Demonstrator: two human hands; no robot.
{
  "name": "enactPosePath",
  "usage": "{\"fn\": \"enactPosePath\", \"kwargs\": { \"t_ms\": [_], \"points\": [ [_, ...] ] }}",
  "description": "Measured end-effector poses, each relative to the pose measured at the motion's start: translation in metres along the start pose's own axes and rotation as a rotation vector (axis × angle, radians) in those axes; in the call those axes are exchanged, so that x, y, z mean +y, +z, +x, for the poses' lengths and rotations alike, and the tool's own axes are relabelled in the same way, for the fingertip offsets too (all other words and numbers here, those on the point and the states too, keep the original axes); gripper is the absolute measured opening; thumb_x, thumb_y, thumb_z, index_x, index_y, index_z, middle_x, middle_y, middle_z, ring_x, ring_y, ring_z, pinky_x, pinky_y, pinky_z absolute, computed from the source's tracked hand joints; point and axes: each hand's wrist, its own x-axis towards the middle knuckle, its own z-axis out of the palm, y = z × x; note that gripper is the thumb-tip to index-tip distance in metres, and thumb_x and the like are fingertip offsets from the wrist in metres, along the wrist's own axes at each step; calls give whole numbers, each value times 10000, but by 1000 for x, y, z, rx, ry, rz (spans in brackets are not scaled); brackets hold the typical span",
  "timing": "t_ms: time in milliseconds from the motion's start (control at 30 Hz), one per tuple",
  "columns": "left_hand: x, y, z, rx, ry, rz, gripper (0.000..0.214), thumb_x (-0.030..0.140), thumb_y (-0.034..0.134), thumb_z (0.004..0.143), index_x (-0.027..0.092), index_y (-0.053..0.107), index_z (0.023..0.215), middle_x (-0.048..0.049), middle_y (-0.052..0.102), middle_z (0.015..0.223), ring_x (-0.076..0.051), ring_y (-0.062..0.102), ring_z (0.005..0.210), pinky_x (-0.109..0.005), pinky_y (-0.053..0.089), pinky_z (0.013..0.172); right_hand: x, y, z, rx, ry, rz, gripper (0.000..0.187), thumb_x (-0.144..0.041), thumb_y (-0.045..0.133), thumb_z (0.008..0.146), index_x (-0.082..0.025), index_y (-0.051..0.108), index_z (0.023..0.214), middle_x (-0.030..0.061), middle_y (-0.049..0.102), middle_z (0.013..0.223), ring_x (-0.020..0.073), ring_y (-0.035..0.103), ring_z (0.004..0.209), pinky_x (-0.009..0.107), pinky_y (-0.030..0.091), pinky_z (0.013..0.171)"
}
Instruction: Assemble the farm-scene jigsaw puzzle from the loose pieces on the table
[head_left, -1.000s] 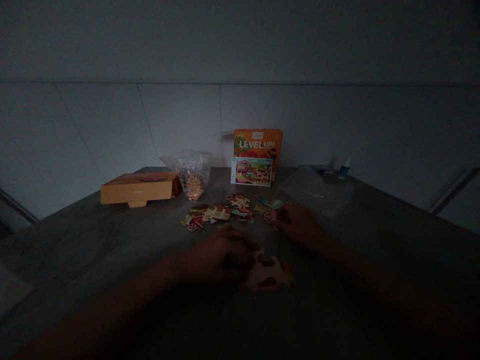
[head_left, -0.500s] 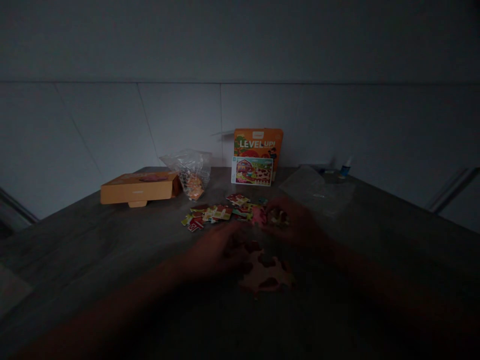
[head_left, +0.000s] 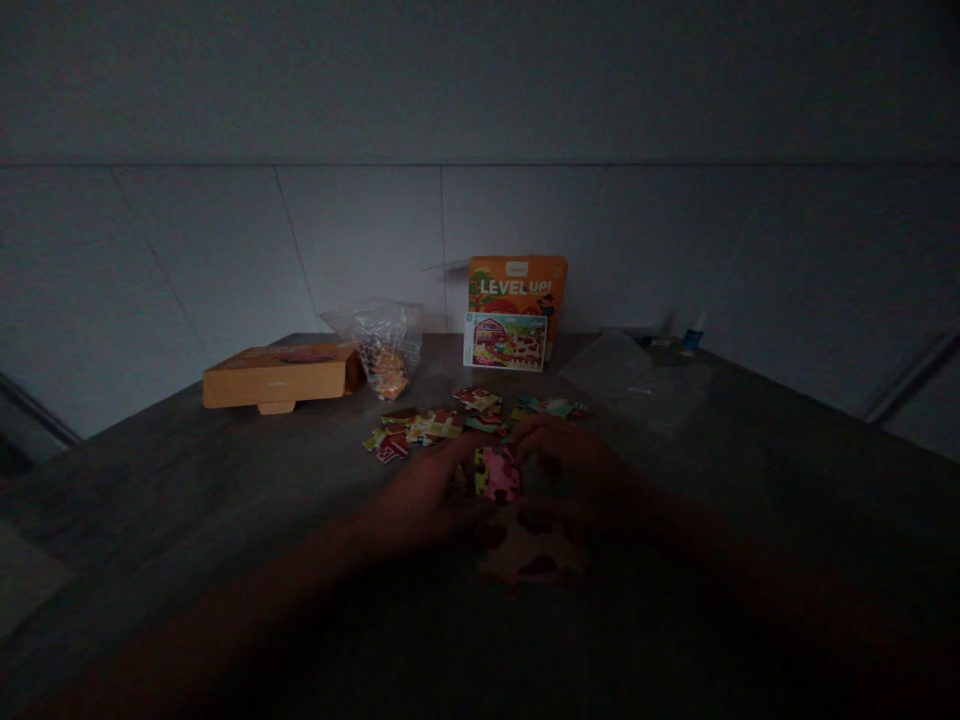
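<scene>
The scene is very dark. A pink and green puzzle piece (head_left: 495,475) is held between both my hands just above the grey table (head_left: 225,520). My left hand (head_left: 427,495) pinches its left side and my right hand (head_left: 574,470) grips its right side. Right below it lies a joined patch of brown and cream puzzle pieces (head_left: 534,555). Several loose puzzle pieces (head_left: 431,425) are scattered beyond my hands.
An orange "LEVEL UP!" puzzle box (head_left: 516,305) stands against the wall with a picture card (head_left: 505,342) leaning on it. An orange box tray (head_left: 277,378) sits at the left beside a clear bag of pieces (head_left: 382,350). A flat plastic bag (head_left: 630,380) and small bottle (head_left: 694,332) lie at right.
My right hand picked a piece from the loose pile and drew it back toward the centre. My left hand rose from the joined patch and met it on the piece.
</scene>
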Motion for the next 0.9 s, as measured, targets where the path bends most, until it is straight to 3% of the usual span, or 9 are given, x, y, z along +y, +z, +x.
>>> {"fn": "enactPosePath", "kwargs": {
  "t_ms": [67, 233, 433, 500, 567, 700, 900],
  "points": [
    [-1, 0, 0, -2, -1, -11, 546, 279, 663, 773, 246, 483, 1288, -55, 631, 1216, -242, 612, 1064, -376, 481, 913, 0, 0, 0, -4, -7, 13, 275, -249, 711, 809, -186, 546, 1019, 86, 577, 1087, 193, 554, 982, 288, 484, 740],
    [1, 0, 1, 3, -14, -20, 503, 288, 660, 770, 214, 515, 1246, -71, 644, 1172, -241, 623, 1017, -365, 494, 866, 0, -1, -1, -8, 26, 10, 293, -290, 709, 818, -188, 537, 1032, 80, 583, 1107, 151, 555, 825, 248, 447, 604],
    [2, -1, 1, 2, -26, -66, 491, 286, 649, 779, 236, 526, 1252, -51, 649, 1161, -225, 626, 1011, -342, 499, 857, 0, -2, 1, -14, 60, 0, 311, -364, 694, 833, -196, 547, 1050, 72, 605, 1092, 157, 569, 826, 264, 457, 644],
    [0, -1, 3, 59, -75, -73, 503, 287, 651, 778, 249, 522, 1263, -42, 665, 1116, -213, 643, 951, -332, 512, 816, 6, -4, 1, 22, 157, -96, 357, -412, 713, 809, -197, 566, 1054, 76, 613, 1065, 197, 578, 906, 317, 475, 750],
    [-2, -2, 5, 180, -163, -40, 526, 286, 651, 775, 237, 512, 1281, -56, 679, 1057, -220, 654, 899, -349, 519, 787, 14, -5, -1, 71, 352, -262, 406, -435, 725, 785, -175, 584, 1063, 102, 611, 1052, 250, 575, 973, 388, 469, 835],
    [-5, -8, 9, 346, -320, -88, 523, 255, 641, 775, 191, 515, 1279, -73, 704, 946, -231, 676, 825, -362, 534, 724, 35, -8, -10, 58, 685, -513, 445, -460, 670, 810, -101, 609, 1064, 173, 611, 1049, 310, 573, 992, 435, 467, 849],
    [-12, -13, 12, 437, -352, -148, 583, 210, 638, 779, 157, 477, 1337, -100, 717, 1014, -242, 688, 904, -363, 541, 775, 45, -6, -15, -49, 719, -559, 377, -497, 616, 829, -131, 655, 909, 147, 655, 906, 280, 614, 832, 377, 482, 697]
  ]
}}
